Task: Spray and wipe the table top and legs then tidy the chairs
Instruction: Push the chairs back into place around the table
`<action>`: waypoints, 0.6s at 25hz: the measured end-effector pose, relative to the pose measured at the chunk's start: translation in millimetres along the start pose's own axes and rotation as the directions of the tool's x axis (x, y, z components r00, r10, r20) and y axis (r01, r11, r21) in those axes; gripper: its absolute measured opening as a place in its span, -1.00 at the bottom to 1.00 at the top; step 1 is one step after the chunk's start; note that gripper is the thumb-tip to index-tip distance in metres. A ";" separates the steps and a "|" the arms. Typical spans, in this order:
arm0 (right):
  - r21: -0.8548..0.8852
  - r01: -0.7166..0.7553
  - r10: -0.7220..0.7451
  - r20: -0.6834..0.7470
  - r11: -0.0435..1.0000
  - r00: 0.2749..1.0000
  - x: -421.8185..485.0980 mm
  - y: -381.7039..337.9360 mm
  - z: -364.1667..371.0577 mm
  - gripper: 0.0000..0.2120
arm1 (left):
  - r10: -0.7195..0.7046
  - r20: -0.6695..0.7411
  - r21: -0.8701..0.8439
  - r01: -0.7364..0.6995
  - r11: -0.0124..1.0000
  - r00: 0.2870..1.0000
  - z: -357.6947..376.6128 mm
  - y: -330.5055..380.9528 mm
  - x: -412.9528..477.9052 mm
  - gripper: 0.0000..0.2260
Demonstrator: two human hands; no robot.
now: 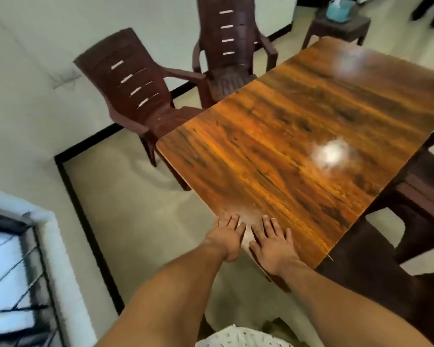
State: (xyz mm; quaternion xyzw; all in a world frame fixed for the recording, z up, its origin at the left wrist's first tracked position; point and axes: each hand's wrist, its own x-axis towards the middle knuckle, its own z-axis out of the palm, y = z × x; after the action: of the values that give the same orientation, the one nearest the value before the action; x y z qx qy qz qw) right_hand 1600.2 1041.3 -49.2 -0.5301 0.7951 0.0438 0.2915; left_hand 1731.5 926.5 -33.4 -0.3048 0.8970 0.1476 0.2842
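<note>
A glossy brown wooden table top (298, 146) fills the middle and right of the view. My left hand (227, 236) and my right hand (271, 242) lie side by side, palms down with straight fingers, on its near corner. Neither hand holds anything. Two dark brown plastic armchairs stand at the table's far left side: one (135, 96) turned at an angle, the other (233, 46) facing the table. No spray bottle or cloth is in view.
A dark brown bench or chair (419, 196) stands along the table's right side. At the back, a small stool (336, 26) carries a blue object (340, 8). A white wall runs on the left, with a barred window (10, 284) at lower left.
</note>
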 end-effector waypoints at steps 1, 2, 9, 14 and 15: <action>0.027 -0.066 0.066 0.001 0.997 0.998 12.5 -15.6 -5.1 -0.40 | 0.050 0.023 0.043 -0.050 0.998 0.999 -8.8 -24.9 8.3 -0.31; 0.067 -0.136 0.135 0.014 0.988 0.991 26.4 -34.3 -9.2 -0.39 | 0.112 0.056 0.081 -0.116 0.990 0.992 -18.4 -52.5 16.2 -0.29; 0.257 -0.465 0.450 0.116 0.847 0.885 113.6 -163.4 -42.5 -0.36 | 0.334 0.181 0.227 -0.370 0.901 0.925 -92.3 -205.9 68.1 -0.22; 0.279 -0.447 0.450 0.057 0.850 0.891 212.5 -224.6 -74.3 -0.38 | 0.369 0.127 0.217 -0.389 0.895 0.921 -134.8 -307.8 123.5 -0.38; 0.278 -0.436 0.446 0.031 0.856 0.894 237.1 -236.2 -81.5 -0.38 | 0.378 0.117 0.203 -0.395 0.896 0.918 -144.6 -328.4 137.3 -0.40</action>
State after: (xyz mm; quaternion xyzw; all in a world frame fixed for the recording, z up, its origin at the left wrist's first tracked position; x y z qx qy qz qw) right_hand 1707.8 714.1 -46.4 -0.2882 0.8984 -0.0117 0.3312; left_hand 1788.2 546.5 -30.8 -0.0812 0.9392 0.1109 0.3146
